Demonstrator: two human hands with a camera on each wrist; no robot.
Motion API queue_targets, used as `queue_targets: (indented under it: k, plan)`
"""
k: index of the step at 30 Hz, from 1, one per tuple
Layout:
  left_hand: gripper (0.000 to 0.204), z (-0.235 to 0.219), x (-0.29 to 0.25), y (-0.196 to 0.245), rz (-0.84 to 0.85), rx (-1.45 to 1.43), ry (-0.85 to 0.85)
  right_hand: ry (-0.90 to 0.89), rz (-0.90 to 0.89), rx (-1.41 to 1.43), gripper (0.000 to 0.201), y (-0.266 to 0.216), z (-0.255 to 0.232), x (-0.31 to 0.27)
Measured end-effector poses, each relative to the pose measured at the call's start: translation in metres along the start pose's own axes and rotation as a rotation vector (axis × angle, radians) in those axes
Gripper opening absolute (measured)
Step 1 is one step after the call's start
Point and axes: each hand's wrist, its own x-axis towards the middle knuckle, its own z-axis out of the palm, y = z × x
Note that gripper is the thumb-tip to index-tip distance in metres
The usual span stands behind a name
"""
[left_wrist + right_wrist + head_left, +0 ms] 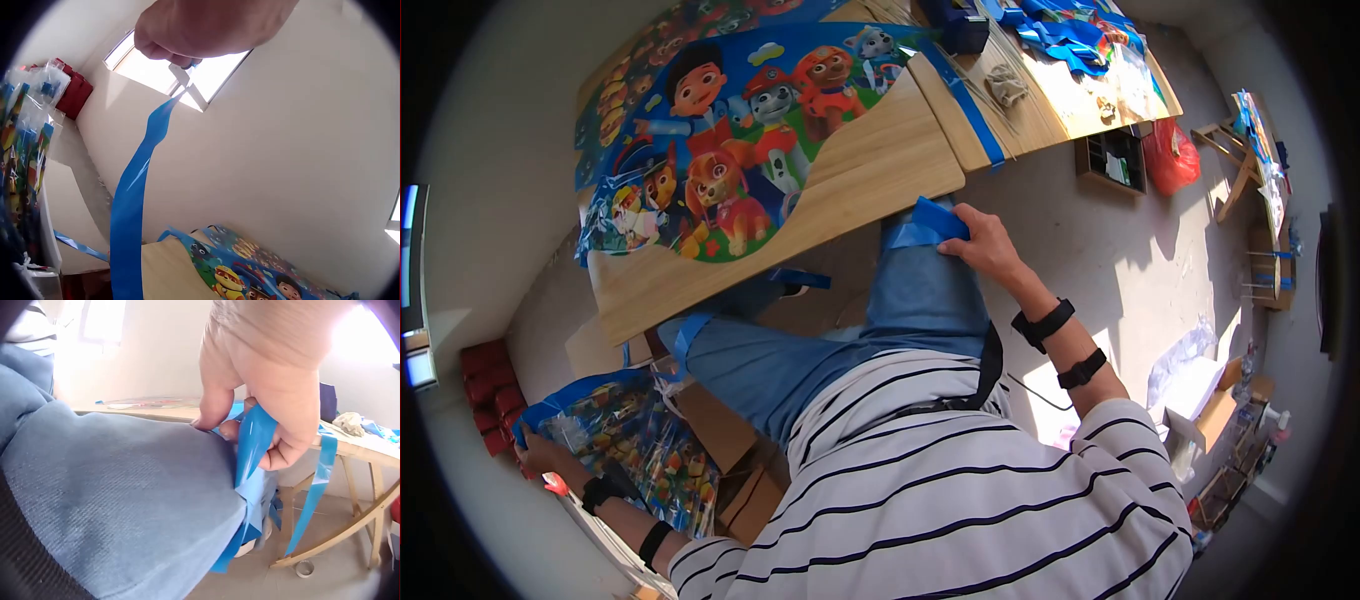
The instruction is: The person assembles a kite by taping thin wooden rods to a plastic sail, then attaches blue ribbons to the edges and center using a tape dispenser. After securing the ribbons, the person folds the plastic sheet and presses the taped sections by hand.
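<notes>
My left hand [540,455] is stretched out to the lower left, its fingers curled at the end of a long blue plastic strip [128,206]. In the left wrist view the strip hangs down from the fingers, narrow and twisted near the top. At my knee, my right hand [985,245] pinches another blue strip [256,440] between thumb and fingers. That strip lies over the denim trouser leg [925,290], and part of it sticks up folded in the grip. More blue strip [692,335] lies across the other knee.
A wooden table [880,165] in front bears a printed cartoon sheet [740,200]. Twine [1005,85] and blue scraps [1060,35] lie on the adjoining table. Wrapped printed pieces [640,450] fill the lower left beside cardboard [710,425]. A red bag [1172,160] stands right.
</notes>
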Motion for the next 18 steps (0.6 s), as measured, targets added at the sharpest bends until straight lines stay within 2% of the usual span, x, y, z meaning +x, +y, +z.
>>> queue_targets:
  k: [1,4,8,11,15,16,18]
  plan:
    - [0.046,0.003,-0.004,0.012,0.003,-0.053,-0.024,0.018,-0.039,-0.077,0.034,-0.001,0.006,0.0]
    - [0.044,0.0,-0.039,0.082,-0.135,-0.234,-0.071,0.029,-0.066,-0.121,0.029,-0.005,0.011,0.005]
    - [0.041,0.011,-0.048,0.095,-0.14,-0.426,-0.163,0.017,-0.113,-0.199,0.023,-0.015,0.015,0.005]
    - [0.042,0.016,-0.059,0.108,-0.106,-0.482,-0.215,-0.077,-0.147,-0.114,0.021,-0.052,0.012,-0.003]
    - [0.04,0.015,-0.082,0.142,-0.112,-0.53,-0.276,-0.279,-0.159,-0.004,0.029,-0.097,0.017,-0.012]
    - [0.04,0.014,-0.087,0.15,-0.115,-0.545,-0.282,-0.162,-0.23,0.106,0.033,-0.089,0.02,-0.009]
    - [0.04,0.014,-0.088,0.152,-0.088,-0.564,-0.305,-0.098,-0.021,0.262,0.028,-0.077,-0.003,-0.003]
